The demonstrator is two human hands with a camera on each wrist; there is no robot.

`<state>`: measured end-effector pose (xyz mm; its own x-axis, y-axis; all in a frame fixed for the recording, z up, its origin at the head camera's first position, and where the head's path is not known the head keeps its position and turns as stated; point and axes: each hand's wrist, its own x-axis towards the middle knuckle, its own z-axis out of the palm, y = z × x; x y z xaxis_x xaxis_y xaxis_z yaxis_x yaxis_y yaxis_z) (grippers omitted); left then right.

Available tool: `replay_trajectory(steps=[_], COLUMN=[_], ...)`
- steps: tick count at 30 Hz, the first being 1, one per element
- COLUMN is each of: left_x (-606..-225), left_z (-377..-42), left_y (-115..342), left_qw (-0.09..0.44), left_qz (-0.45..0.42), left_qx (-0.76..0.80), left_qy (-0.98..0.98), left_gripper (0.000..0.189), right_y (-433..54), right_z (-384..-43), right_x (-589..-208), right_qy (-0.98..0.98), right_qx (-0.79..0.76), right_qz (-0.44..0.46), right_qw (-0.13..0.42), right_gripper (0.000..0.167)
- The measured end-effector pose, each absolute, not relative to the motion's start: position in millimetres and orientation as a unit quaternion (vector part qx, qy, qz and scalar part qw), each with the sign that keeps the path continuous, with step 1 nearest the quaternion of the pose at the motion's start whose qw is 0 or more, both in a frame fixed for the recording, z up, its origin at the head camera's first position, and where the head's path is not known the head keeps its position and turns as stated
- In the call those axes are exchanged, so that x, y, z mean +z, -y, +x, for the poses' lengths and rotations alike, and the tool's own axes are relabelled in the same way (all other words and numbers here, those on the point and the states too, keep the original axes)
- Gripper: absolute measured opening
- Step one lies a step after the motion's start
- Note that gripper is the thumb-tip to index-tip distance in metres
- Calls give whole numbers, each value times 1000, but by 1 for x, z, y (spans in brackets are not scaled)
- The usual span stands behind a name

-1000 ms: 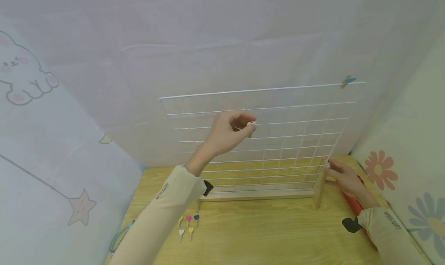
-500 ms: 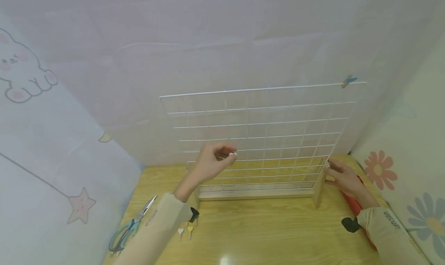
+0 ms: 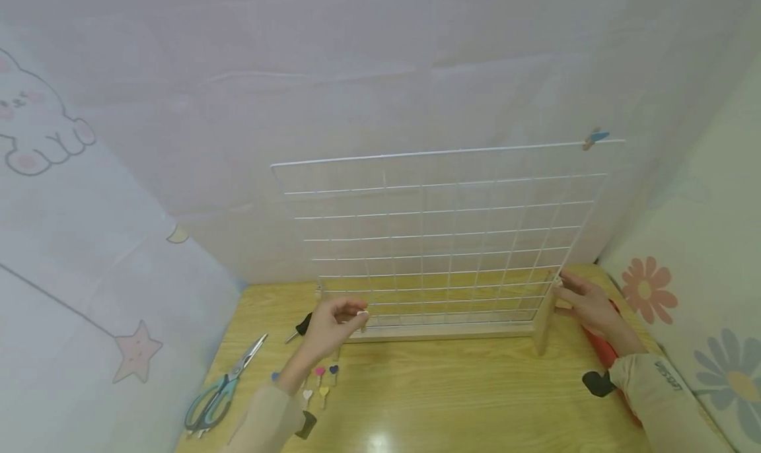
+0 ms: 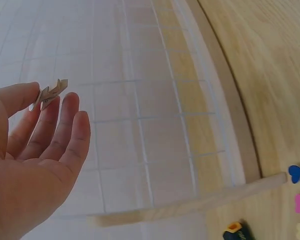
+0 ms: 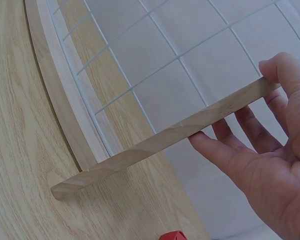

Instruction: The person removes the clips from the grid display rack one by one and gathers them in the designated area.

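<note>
Between thumb and forefinger my left hand [image 3: 329, 324] pinches a small wooden clothespin [image 4: 52, 92] with a white piece on it. That hand is in front of the lower left of a white wire grid panel [image 3: 422, 232], which stands upright in a wooden base [image 3: 440, 334]. At the right end, my right hand [image 3: 588, 308] grips the wooden side post [image 5: 165, 137], thumb on one side and fingers on the other. A clothespin with a blue top [image 3: 596, 137] is clipped on the grid's top wire near the right corner.
Several small heart clothespins, among them a pink one [image 3: 320, 372] and a yellow one [image 3: 324, 392], lie on the table [image 3: 464, 400] at front left. Scissors [image 3: 226, 390] and a black-handled tool [image 3: 303, 324] lie left. A red object [image 3: 603, 347] is beside my right forearm.
My left hand has come down and left from the grid's middle, carrying the clothespin. The scissors and black-handled tool have come into sight. My right hand keeps its hold on the post.
</note>
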<state>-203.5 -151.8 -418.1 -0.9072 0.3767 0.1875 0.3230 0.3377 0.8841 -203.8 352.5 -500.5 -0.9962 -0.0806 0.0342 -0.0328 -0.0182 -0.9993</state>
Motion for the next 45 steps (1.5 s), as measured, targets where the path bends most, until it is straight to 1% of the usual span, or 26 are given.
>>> replay_trajectory(steps=[6, 12, 18, 24, 31, 35, 40, 45], left_x=[-479, -509, -531, -554, -574, -581, -592, -602], left_z=[-209, -201, -194, -185, -174, -171, -171, -172], left_y=[186, 216, 244, 266, 284, 293, 303, 306], left_qw=[32, 52, 53, 30, -3, -9, 8, 23], left_qz=[172, 117, 58, 12, -6, -14, -32, -15], left_qx=[552, 562, 535, 496, 471, 443, 418, 372], left_qy=[-815, -817, -841, -868, -882, -896, -908, -928], left_gripper=[21, 30, 28, 24, 17, 16, 21, 18], right_y=[-353, -353, -352, -350, -348, -349, -350, -350], right_z=[-203, -203, -200, -200, -198, -197, -198, -200], right_x=[-500, -500, -497, -495, -495, -496, -497, -496], right_qy=[-699, -694, -692, -686, -674, -685, -706, -715], right_qx=[-714, -719, -721, -726, -736, -726, -707, -698], right_qz=[-41, -39, -44, -48, -61, -61, -37, -43], right_qw=[15, 12, 14, 12, 13, 15, 19, 27], right_gripper=[74, 73, 73, 70, 70, 71, 73, 75])
